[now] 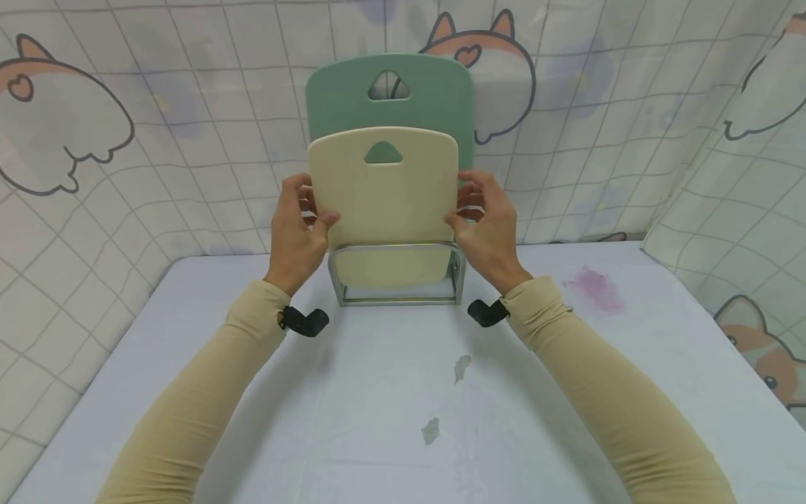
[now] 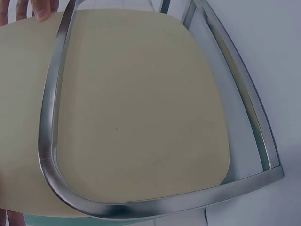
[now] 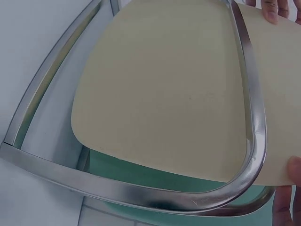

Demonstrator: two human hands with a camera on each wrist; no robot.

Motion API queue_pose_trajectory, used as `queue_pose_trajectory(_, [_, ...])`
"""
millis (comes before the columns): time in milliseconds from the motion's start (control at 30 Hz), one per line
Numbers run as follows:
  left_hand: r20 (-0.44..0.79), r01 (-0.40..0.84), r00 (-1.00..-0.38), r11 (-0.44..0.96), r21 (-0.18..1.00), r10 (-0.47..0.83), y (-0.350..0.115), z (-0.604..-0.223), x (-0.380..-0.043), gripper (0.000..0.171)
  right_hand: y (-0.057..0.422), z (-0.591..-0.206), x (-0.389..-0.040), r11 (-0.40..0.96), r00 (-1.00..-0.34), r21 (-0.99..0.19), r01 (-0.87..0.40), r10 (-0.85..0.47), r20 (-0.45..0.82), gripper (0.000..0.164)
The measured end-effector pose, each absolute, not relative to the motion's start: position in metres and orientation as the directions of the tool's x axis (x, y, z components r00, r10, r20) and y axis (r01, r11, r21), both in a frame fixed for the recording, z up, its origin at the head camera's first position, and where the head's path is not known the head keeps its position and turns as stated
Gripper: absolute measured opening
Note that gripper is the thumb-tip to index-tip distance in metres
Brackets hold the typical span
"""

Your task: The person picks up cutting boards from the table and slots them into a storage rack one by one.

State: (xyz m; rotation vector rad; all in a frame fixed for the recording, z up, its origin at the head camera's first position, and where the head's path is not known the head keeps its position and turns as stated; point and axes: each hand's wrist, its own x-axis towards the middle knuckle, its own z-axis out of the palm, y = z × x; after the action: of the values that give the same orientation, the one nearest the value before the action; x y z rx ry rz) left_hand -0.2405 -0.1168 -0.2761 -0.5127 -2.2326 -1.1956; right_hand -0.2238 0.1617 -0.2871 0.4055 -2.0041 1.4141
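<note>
A cream cutting board (image 1: 384,199) stands upright in the front slot of a metal rack (image 1: 397,302). Its lower edge hangs a little above the rack's base bar, behind the front loop. My left hand (image 1: 299,227) pinches its left edge, thumb on the front face and fingers behind. On the opposite edge my right hand (image 1: 488,227) grips it the same way. Behind it rises a larger green cutting board (image 1: 340,101) with a triangular handle hole. In the left wrist view the cream board (image 2: 136,103) passes behind the metal loop; the right wrist view shows the green board (image 3: 127,169) behind.
The rack stands near the back of a white-covered table (image 1: 378,392). A pink stain (image 1: 595,288) and two grey patches mark the cloth. A checked curtain (image 1: 220,126) with cartoon dogs hangs behind and along both sides.
</note>
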Motion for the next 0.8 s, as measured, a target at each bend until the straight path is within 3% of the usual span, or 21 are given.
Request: queue_pose_trajectory(800, [0.607, 0.548, -0.791, 0.528, 0.649, 0.077, -0.1139, -0.2833, -0.2415, 0.052, 0.1632, -0.2934, -0.2237, 0.364, -0.752, -0.733, -0.575, 0.118, 0.648, 0.060])
